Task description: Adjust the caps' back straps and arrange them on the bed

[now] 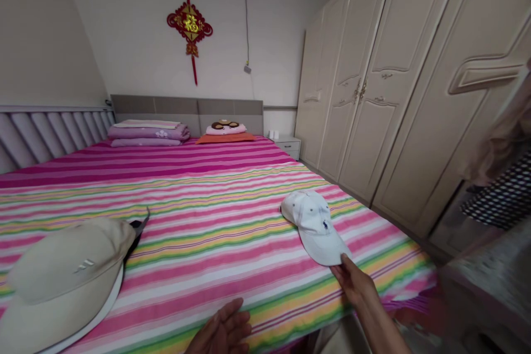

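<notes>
A striped bed (199,265) spans the view; folded quilts (149,131) sit stacked at its headboard end (228,108), probably to be out of the way. The beige cap (70,271) lies at the left, brim toward the person. The white cap (313,221) is near the bed's right edge, its brim also turned nearer, likely giving the right hand (357,282) a stiff edge to pinch, thumb on top. The left hand (224,329) is loosely spread, holding nothing, fingers slightly curled.

White cap (312,221) and beige cap (66,260) both matt cloth. Bedsheet (194,254) smooth matt fabric. Wardrobe (390,88) smooth, faintly glossy, handles (363,89) shiny, metallic-looking
</notes>
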